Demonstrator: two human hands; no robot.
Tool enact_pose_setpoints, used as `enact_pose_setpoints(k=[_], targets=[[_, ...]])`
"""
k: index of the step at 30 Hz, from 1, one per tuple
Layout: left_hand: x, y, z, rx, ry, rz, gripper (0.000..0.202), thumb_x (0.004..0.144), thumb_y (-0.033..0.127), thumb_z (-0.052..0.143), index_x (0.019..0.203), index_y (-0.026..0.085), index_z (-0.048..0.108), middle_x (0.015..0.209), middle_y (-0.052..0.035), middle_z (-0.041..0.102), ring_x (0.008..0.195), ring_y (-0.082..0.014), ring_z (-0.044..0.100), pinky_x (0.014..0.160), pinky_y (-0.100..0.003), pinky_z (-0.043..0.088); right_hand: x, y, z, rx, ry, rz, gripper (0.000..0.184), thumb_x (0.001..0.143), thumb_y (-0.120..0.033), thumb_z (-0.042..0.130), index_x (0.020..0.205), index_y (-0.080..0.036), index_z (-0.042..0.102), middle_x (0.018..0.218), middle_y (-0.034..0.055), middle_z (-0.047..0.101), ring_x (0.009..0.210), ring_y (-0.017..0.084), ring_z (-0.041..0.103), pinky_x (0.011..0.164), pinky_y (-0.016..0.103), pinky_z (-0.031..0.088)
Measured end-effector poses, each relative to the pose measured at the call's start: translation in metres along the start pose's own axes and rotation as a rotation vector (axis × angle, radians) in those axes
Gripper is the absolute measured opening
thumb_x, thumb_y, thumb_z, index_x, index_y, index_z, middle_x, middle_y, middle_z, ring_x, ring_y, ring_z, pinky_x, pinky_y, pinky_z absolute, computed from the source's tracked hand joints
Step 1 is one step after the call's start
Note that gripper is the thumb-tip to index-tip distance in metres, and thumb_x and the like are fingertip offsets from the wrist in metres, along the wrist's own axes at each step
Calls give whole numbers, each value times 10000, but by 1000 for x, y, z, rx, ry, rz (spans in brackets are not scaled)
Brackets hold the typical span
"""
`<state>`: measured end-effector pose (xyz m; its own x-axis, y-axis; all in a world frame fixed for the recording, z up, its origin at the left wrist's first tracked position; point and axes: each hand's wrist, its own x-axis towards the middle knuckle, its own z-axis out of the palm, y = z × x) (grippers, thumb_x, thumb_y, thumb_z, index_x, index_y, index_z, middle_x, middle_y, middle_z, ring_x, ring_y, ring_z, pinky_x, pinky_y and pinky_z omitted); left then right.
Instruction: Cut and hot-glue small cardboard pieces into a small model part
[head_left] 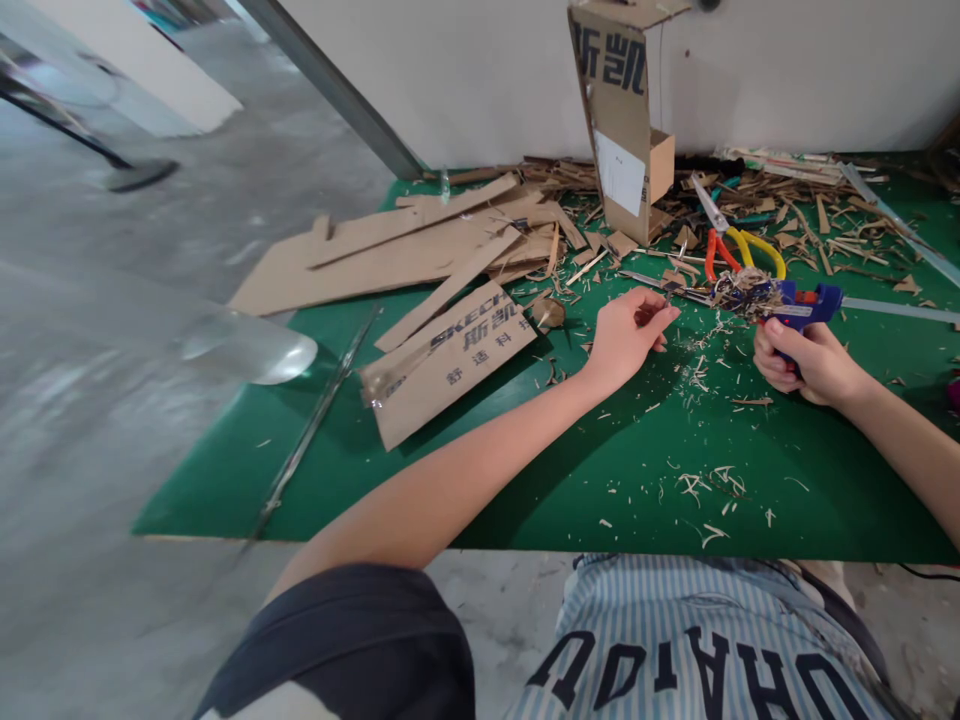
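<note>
With twelve o'clock at the far edge, the tabletop is littered throughout. Flat cardboard sheets are spread at ten, a standing cardboard piece is seen just past twelve, and a printed panel is placed at nine. At about half past two, the glue gun is gripped by its handle in the right hand; a clump of shavings is seen at its front. Scissors are left between one and two. Near the middle, the left hand is narrowed to a pinch; what is held cannot be told. Fingertips could be burnt if the nozzle were swung towards ten, and shavings could be dragged into the glue by the clump.
</note>
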<state>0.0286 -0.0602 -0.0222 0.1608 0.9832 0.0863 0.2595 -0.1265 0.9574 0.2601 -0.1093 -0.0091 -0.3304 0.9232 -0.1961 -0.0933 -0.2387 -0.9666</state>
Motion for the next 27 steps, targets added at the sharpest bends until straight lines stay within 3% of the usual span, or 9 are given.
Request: enact_pose_setpoints(k=[6, 10, 17, 27], targets=[[0, -2, 0, -11, -8, 18, 158, 861, 211, 677, 756, 213, 559, 608, 40, 594, 449, -78, 556, 474, -228, 488, -2, -2, 0, 35, 21, -18, 456, 784, -628, 768, 813, -225, 556, 553, -63, 364, 437, 65, 236, 391, 259, 86], [0, -3, 0, -8, -6, 31, 191, 849, 232, 688, 730, 218, 538, 589, 41, 586, 461, -86, 566, 462, -223, 469, -2, -3, 0, 48, 25, -24, 457, 780, -620, 771, 801, -231, 531, 552, -62, 362, 438, 68, 227, 391, 269, 79], [0, -2, -1, 4, 3, 34, 211, 875, 213, 665, 718, 217, 523, 593, 41, 582, 473, -83, 575, 482, -223, 464, 0, -3, -1, 57, 33, 2, 462, 762, -629, 787, 847, -205, 624, 545, -63, 362, 438, 60, 228, 393, 259, 71], [1, -4, 0, 4, 5, 37, 150, 874, 228, 665, 770, 218, 557, 582, 47, 582, 462, -78, 568, 486, -215, 474, 0, -1, -2, 27, 22, 22, 447, 794, -629, 756, 810, -220, 578, 543, -68, 338, 432, 59, 221, 383, 248, 86]])
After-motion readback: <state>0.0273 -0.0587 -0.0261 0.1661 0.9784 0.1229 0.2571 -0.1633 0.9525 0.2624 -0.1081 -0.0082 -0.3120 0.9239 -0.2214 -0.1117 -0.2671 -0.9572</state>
